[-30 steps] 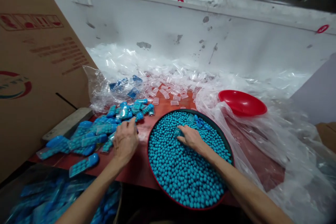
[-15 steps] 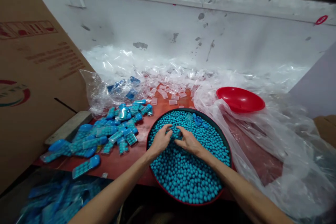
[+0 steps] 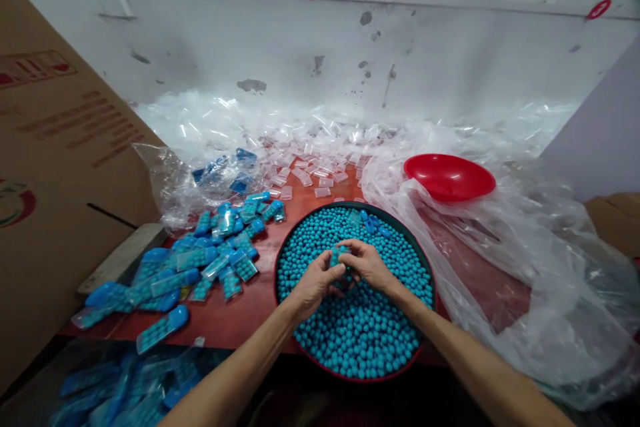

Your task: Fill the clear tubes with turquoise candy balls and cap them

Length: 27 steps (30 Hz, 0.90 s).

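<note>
Over a round tub (image 3: 276, 267) of blue balls (image 3: 370, 337), my two hands meet around a small clear plastic case (image 3: 340, 255) with blue balls showing in it. My left hand (image 3: 317, 283) is closed on the case's left side, thumb on top. From the right, my right hand (image 3: 367, 265) pinches the same case; its lower part is hidden by the fingers. A few blue caps (image 3: 373, 223) lie on the balls at the tub's far side, beyond my right hand.
Left of the tub, filled blue-capped cases (image 3: 195, 257) are heaped on the red table (image 3: 270, 240). Clear empty cases (image 3: 323, 183) lie scattered behind. A red bowl (image 3: 450, 178) rests on plastic sheeting (image 3: 565, 267) at right. A cardboard box (image 3: 55, 167) stands left, and a wall (image 3: 210, 47) closes the back.
My hands have come closer together, fingers now closing around the case and lifting it slightly above the balls. The camera view has shifted a little.
</note>
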### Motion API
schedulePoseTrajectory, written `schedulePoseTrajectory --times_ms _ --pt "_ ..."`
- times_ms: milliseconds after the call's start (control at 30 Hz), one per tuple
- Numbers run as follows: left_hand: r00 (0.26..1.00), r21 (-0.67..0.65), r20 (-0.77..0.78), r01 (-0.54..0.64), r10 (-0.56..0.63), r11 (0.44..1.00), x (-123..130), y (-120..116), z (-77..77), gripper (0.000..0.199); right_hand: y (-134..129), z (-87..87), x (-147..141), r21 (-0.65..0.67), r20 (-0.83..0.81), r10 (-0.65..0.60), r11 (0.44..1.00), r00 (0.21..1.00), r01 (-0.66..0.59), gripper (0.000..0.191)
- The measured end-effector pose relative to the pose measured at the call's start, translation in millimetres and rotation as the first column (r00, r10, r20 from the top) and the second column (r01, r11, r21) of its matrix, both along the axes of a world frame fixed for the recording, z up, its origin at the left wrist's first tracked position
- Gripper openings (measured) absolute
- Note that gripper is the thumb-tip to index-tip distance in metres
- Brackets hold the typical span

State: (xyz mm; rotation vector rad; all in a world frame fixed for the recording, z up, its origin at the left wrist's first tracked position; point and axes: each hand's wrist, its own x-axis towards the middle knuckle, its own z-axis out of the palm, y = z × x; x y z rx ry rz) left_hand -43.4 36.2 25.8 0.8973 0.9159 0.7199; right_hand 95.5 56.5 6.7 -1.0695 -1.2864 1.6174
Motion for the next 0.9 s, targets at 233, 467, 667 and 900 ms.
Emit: schedulePoseTrajectory --times_ms 233,467,667,900 --pt "0.993 -0.004 -0.097 0.073 -0.073 0.997 -12.8 3.0 6.1 0.034 1.2 3.3 18.9 -0.080 -0.058 0.114 0.990 0.992 -0.119 0.033" --pt "0.985 0.039 -0.160 0.075 -0.068 0.996 -12.9 3.3 4.3 0.031 -9.5 13.5 22.7 0.202 0.201 0.098 0.969 0.975 -0.139 0.025" --pt "0.914 0.207 -0.367 0.262 -0.174 0.943 -16.7 7.5 0.8 0.026 -21.8 10.6 32.7 0.234 0.388 0.100 0.951 0.916 -0.202 0.010" --pt "0.903 0.262 -0.421 0.211 -0.086 0.942 -21.5 4.1 4.6 0.026 25.8 12.6 60.2 0.256 0.896 -0.129 0.932 0.424 -0.257 0.024"
